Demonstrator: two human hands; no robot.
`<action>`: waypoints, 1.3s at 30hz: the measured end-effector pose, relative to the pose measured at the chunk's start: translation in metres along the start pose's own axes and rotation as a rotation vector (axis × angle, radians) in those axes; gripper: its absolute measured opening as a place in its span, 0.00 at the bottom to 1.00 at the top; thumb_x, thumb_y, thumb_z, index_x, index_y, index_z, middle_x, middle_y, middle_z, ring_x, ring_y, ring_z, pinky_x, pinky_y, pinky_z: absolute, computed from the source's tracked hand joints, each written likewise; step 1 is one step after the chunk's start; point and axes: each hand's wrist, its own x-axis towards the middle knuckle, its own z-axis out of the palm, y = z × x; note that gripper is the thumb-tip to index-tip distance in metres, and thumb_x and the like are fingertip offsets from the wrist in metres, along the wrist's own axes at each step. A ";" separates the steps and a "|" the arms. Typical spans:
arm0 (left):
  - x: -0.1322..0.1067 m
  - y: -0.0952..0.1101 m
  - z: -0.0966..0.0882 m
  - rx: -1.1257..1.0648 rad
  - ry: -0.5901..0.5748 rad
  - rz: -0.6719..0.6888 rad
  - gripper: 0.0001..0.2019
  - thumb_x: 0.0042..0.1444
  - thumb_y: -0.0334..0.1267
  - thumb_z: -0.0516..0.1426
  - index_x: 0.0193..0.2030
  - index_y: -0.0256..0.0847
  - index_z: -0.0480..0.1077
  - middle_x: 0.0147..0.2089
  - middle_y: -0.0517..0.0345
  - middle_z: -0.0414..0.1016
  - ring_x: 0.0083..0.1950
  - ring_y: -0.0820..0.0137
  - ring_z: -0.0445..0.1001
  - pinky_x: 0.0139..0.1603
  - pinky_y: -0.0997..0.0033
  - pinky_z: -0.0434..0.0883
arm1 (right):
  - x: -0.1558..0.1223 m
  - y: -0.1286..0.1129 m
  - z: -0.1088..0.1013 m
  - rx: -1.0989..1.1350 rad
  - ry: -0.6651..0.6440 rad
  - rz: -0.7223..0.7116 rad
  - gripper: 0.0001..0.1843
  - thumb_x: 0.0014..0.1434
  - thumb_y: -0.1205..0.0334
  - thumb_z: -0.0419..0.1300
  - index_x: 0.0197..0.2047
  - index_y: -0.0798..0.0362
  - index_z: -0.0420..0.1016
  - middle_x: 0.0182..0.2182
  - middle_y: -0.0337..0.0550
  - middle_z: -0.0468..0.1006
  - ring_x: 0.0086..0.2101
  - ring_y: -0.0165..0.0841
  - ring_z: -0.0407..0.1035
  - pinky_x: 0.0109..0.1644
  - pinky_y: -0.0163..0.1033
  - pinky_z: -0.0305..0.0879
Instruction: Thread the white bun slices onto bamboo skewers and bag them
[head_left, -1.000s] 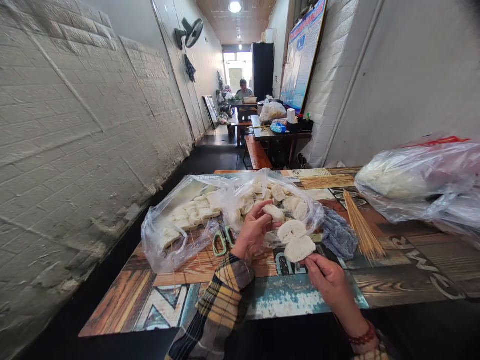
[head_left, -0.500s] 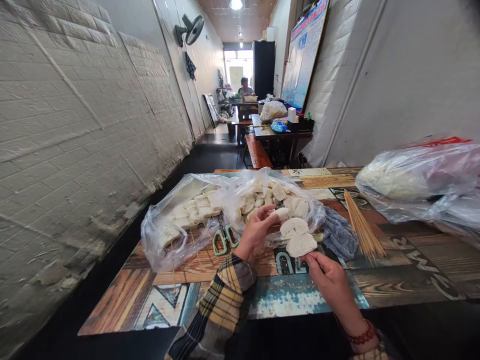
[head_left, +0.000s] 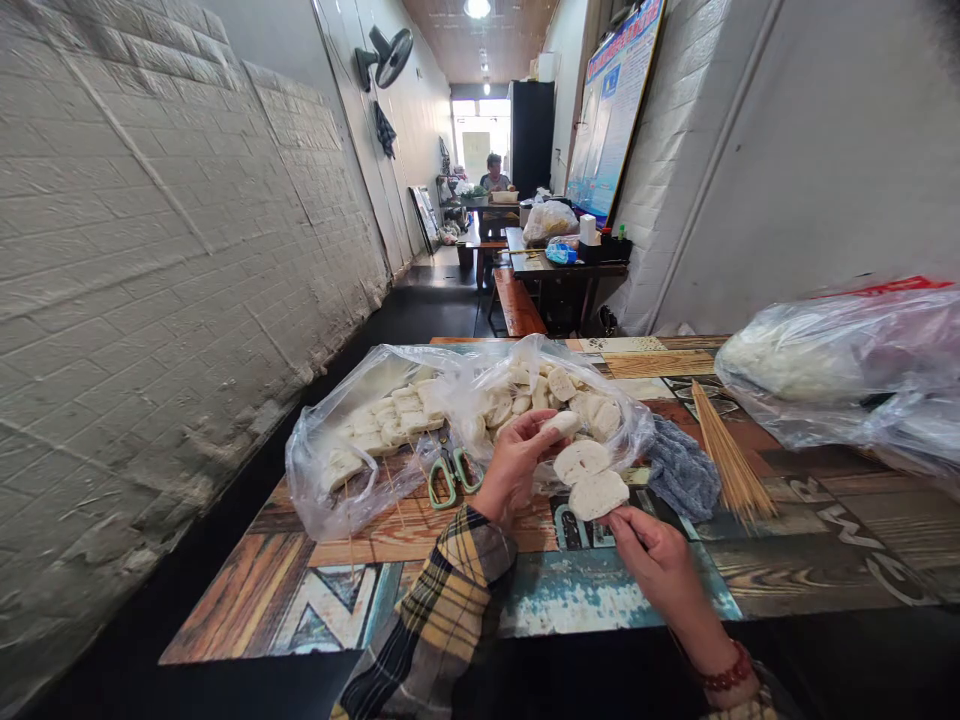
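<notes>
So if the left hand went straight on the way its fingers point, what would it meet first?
Probably the pile in the clear bag, just beyond the slice the left hand pinches; depth is unclear.

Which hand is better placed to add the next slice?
Left. The left hand pinches a slice by the bag, right beside the two slices the right hand holds, so the right looks occupied.
</notes>
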 end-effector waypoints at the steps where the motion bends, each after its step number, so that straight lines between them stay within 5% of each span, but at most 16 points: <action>1: 0.000 0.000 0.000 0.007 -0.001 0.002 0.22 0.40 0.41 0.71 0.43 0.36 0.76 0.33 0.54 0.80 0.32 0.71 0.77 0.36 0.72 0.70 | 0.000 0.000 0.000 -0.004 0.007 0.002 0.20 0.63 0.50 0.52 0.32 0.52 0.80 0.26 0.43 0.82 0.27 0.34 0.75 0.32 0.33 0.68; 24: 0.001 -0.002 0.002 0.094 0.089 0.055 0.22 0.41 0.43 0.70 0.43 0.37 0.79 0.36 0.53 0.81 0.32 0.70 0.76 0.36 0.71 0.70 | 0.000 0.001 0.002 -0.009 0.000 -0.009 0.21 0.64 0.50 0.51 0.33 0.54 0.80 0.29 0.46 0.84 0.30 0.36 0.77 0.34 0.34 0.69; 39: -0.002 -0.001 0.007 0.183 0.051 0.076 0.20 0.40 0.41 0.70 0.41 0.37 0.81 0.34 0.55 0.81 0.32 0.74 0.73 0.33 0.75 0.66 | -0.001 0.008 0.005 -0.053 0.031 -0.046 0.20 0.65 0.51 0.51 0.34 0.53 0.79 0.28 0.43 0.83 0.29 0.34 0.77 0.35 0.34 0.68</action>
